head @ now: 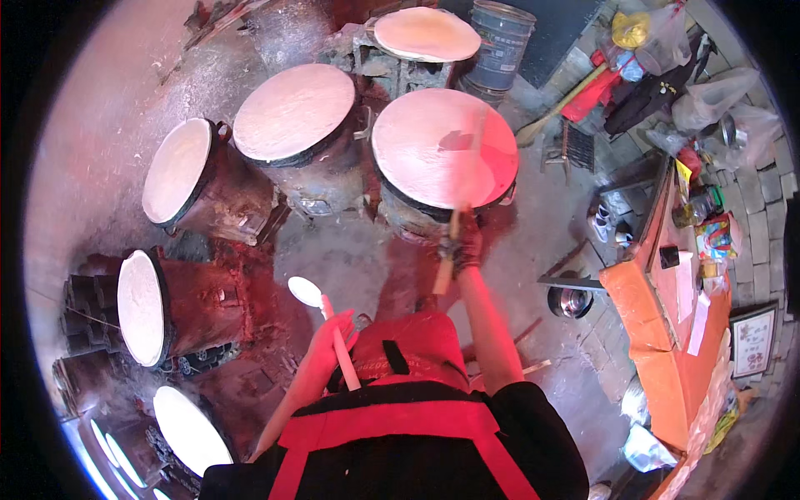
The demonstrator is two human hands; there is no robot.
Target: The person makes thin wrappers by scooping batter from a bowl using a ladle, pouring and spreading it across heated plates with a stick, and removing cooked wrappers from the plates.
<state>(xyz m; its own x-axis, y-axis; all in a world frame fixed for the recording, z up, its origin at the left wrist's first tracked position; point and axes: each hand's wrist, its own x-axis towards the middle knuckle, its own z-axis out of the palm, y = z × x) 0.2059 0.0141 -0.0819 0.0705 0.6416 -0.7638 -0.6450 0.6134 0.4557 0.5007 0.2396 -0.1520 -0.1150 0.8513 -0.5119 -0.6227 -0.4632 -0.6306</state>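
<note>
My left hand [334, 334] grips the handle of a ladle [340, 351]. The ladle's round bowl, pointing forward and left, looks white. My right hand [465, 242], in what looks like a dark glove, holds a wooden stick-like tool [444, 270]. The tool's far end is blurred by motion over a round griddle [412, 150] on a drum-shaped stove. A pale layer, which looks like batter, covers most of that griddle. Its right part is smoother and redder, and a darker patch shows near the middle. Below my hands a red apron [406, 340] covers my front.
Several drum stoves with pale round tops, including one griddle [294, 112], curve around my left. Behind stand another pale disc [427, 34] and a metal bucket [499, 50]. At right are a small stool [576, 150], a metal pot [570, 302] and an orange-covered table [650, 325].
</note>
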